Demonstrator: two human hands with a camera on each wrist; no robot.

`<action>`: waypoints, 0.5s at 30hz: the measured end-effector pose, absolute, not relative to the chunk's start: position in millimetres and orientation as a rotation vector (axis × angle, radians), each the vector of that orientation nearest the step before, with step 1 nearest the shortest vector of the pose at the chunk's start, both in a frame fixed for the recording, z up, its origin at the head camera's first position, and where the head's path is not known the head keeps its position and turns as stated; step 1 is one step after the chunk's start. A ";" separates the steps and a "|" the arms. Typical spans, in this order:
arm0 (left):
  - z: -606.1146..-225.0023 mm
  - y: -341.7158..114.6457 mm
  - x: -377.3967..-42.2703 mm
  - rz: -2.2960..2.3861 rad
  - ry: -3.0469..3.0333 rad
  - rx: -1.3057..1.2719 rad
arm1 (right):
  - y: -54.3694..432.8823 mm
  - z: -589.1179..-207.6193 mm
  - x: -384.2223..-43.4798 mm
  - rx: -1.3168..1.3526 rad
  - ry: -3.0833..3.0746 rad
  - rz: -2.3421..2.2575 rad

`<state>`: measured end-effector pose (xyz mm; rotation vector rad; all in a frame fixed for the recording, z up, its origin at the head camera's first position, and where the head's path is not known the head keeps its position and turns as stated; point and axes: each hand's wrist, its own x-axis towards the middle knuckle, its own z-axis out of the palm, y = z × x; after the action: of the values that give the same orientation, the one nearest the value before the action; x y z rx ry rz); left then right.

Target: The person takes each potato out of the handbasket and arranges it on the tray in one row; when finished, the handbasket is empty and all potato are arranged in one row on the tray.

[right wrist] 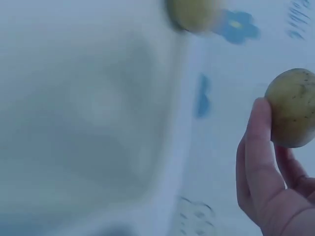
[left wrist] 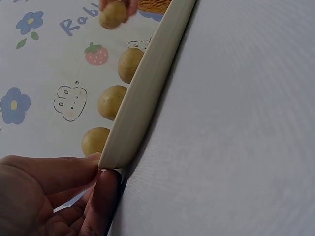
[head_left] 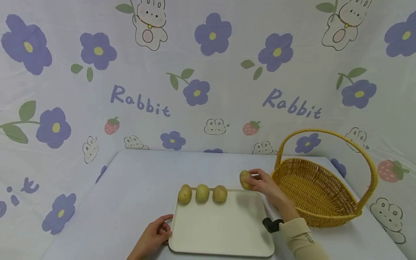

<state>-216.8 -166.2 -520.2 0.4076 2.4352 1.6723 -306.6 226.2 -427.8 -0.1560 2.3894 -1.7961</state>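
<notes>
My right hand (head_left: 264,183) holds a potato (head_left: 245,180) in its fingertips, above the far right part of a cream tray (head_left: 221,231). In the right wrist view the same potato (right wrist: 295,108) shows dark specks, and the fingers (right wrist: 258,147) reach up its side. Three more potatoes stand in a row along the tray's far edge: a left one (head_left: 185,194), a middle one (head_left: 202,193) and a right one (head_left: 220,194). At the tray's left edge my left hand (head_left: 155,233) pinches the rim, the tray wall (left wrist: 142,103) lying between thumb and fingers.
A woven yellow-brown basket (head_left: 325,216) with a tall arched handle (head_left: 328,133) stands right of the tray. A pale cloth (head_left: 130,187) covers the table. Behind it hangs a curtain (head_left: 227,108) printed with flowers and rabbits.
</notes>
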 end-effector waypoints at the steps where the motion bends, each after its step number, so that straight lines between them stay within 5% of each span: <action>1: -519.4 -165.9 -216.7 1.670 2.436 0.410 | 219.7 -435.1 -306.5 -0.123 2.401 -1.775; 15: -522.2 -166.8 -217.8 1.655 2.444 0.387 | 190.7 -475.8 -306.4 0.010 2.743 -1.385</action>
<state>-217.8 -166.8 -522.2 0.3866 2.4443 1.6549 -306.4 190.7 -475.8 0.0102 2.7433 -1.3849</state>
